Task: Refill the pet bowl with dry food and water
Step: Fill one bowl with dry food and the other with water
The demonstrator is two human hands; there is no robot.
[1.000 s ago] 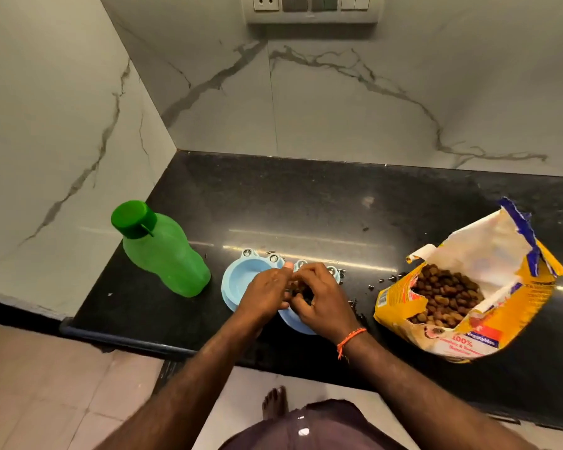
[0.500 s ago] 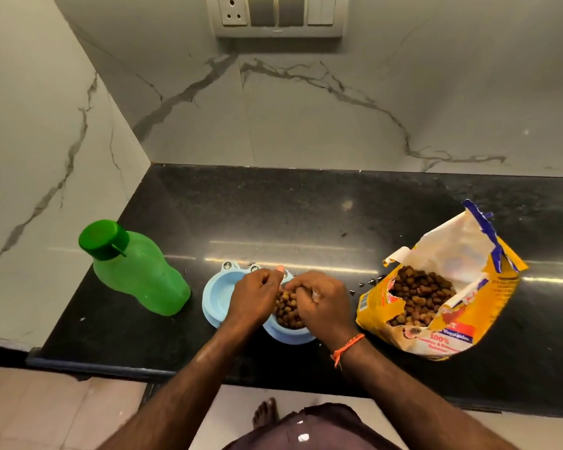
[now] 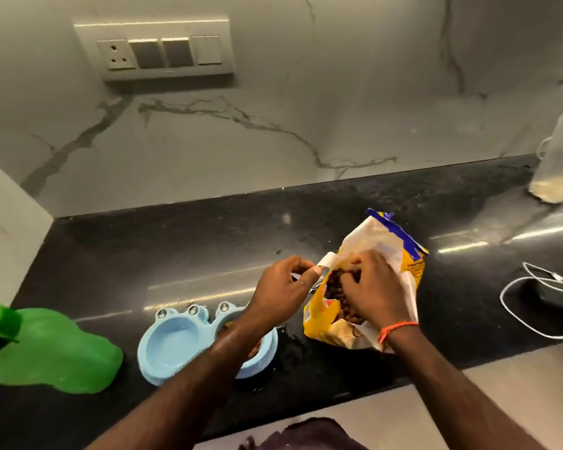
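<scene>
A light blue double pet bowl (image 3: 176, 345) sits near the front edge of the black counter (image 3: 182, 251). Its left well looks empty; its right well holds brown kibble, mostly hidden under my left forearm. A yellow food bag (image 3: 387, 251) lies open to the right of the bowl. My left hand (image 3: 283, 290) pinches the white torn flap at the bag's mouth. My right hand (image 3: 371, 287) is inside the bag, fingers curled into the kibble. A green water bottle (image 3: 49, 349) with its green cap on lies at the far left.
Loose kibble crumbs are scattered on the counter between bowl and bag. A white cable (image 3: 533, 300) coils at the right edge, next to a dark object. A clear plastic bag (image 3: 559, 164) with pale contents stands at the back right. A switch panel (image 3: 163, 53) is on the marble wall.
Both hands left the bowl's right well and moved right to the food bag. My left hand took hold of the bag's flap and my right hand went inside. The view shifted right.
</scene>
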